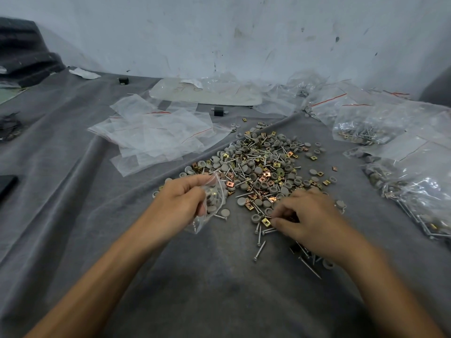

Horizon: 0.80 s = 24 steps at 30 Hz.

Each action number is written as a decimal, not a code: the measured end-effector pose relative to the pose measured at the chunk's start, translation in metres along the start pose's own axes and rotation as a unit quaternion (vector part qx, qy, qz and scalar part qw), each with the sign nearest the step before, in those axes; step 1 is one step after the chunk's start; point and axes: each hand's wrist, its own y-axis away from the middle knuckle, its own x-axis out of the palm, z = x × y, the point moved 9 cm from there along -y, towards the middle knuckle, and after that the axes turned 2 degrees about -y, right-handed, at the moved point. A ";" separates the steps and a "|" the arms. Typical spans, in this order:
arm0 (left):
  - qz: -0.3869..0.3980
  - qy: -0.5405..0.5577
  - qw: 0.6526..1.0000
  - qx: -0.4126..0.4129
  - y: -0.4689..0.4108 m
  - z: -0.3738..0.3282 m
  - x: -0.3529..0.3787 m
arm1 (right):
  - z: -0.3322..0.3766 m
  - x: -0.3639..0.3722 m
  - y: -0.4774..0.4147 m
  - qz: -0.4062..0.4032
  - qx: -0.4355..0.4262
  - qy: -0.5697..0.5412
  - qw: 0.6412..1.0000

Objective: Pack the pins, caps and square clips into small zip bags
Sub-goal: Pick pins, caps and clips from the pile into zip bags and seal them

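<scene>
Grey cloth (219, 276): covers the whole work surface, with folds running through it. Small parts will roll into those creases, so I would pick from the flat patch in front.
Heap (263, 167): pins, grey caps and brass square clips all mixed, lying mid-cloth just beyond both hands. Working from the thin near edge looks better than digging into the middle.
Filled bags (366, 128): piled at the right, well apart from the hands.
Empty zip bags (156, 137): a loose stack at the left, beyond the left hand.
Left hand (180, 203): fingers curled round the small zip bag, gripping it near the mouth.
Small zip bag (212, 198): part full, with caps and some brass showing through. It hangs just beside the heap, mouth up. Turning the mouth towards the other hand would shorten each drop.
Right hand (307, 218): fingers bent down onto the near edge of the heap, tips drawn together. It is blurred, so I cannot tell whether anything is pinched.
Square clip (266, 222): brass, flat on the cloth, touching or just beside those fingertips. It looks like the piece being gone for, and a nail under one edge should lift it.
Cap (255, 218): just beside the clip and easily nudged away.
Pins (260, 250): scattered nearest the person. Better taken by the shank, points away from the bag film.
</scene>
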 end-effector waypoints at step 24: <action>0.031 -0.018 0.999 0.011 0.005 -0.006 0.018 | 0.026 -0.008 0.001 -0.088 -0.009 -0.365 0.927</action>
